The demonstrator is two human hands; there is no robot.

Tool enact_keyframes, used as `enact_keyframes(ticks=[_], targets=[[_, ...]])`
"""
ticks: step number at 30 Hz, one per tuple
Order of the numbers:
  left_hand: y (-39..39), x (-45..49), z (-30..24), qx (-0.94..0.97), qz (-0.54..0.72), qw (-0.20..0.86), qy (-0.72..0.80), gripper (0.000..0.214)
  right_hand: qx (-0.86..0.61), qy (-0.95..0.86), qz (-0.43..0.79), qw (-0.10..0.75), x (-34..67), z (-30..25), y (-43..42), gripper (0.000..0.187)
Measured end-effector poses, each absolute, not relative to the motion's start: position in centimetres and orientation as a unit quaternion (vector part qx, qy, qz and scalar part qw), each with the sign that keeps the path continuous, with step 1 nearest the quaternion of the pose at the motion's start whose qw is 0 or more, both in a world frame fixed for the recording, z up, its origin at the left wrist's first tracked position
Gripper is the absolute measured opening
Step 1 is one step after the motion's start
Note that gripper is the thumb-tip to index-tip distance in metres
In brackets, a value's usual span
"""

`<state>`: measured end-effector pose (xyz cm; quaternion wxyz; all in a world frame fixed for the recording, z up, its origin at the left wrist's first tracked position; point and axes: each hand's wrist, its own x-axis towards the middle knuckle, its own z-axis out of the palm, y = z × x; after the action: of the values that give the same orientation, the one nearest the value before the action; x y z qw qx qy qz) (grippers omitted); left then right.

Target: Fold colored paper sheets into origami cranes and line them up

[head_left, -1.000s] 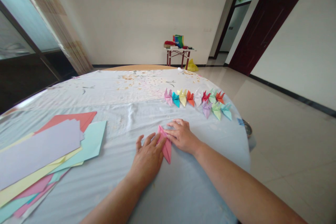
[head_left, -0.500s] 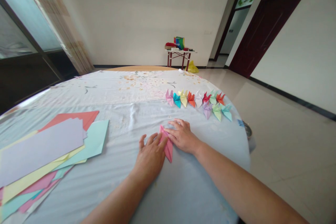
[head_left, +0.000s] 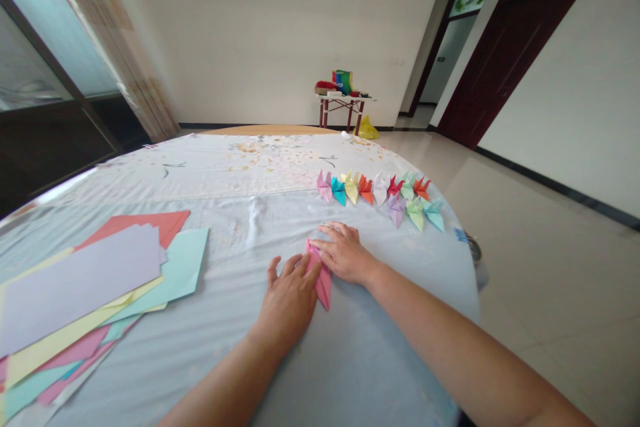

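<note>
A narrow, folded pink origami paper point(head_left: 323, 285) lies on the pale tablecloth in front of me, its lower point toward me. My left hand point(head_left: 291, 290) presses on its left side with fingertips, fingers spread. My right hand point(head_left: 345, 253) rests flat over the upper right part, fingers stretched out and touching the paper near its top. Both hands partly cover the paper's middle and upper edges.
Several folded paper cranes point(head_left: 380, 189) in mixed colours stand in two rows beyond my right hand. Loose coloured paper sheets point(head_left: 85, 283) are stacked at the left. The round table's edge point(head_left: 477, 320) curves along the right. A small side table point(head_left: 345, 99) stands by the wall.
My right hand has shifted slightly up and left along the pink paper, its fingertips now closer to the top. The left hand stays at about the same place on it.
</note>
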<state>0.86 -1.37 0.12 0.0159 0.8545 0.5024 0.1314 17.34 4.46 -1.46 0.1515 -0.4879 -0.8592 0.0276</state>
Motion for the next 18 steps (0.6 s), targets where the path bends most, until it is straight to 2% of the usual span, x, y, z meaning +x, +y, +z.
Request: enact_keyframes(ticks=[7,13,18], targets=[[-1.4,0.9,-0.1,0.855,0.133,0.006,0.501,0.043,-0.506,-0.853,0.028,0.124,16.4,-1.3,5.9,0.035],[-1.4,0.8,-0.1,0.854,0.133,0.004,0.504,0.039,-0.503,-0.842,0.026,0.195,17.2,-0.8,5.4,0.031],[-1.4,0.9,0.0,0.853,0.129,0.008,0.506,0.039,-0.459,-0.867,0.022,0.190,18.1,-0.8,3.3,0.029]])
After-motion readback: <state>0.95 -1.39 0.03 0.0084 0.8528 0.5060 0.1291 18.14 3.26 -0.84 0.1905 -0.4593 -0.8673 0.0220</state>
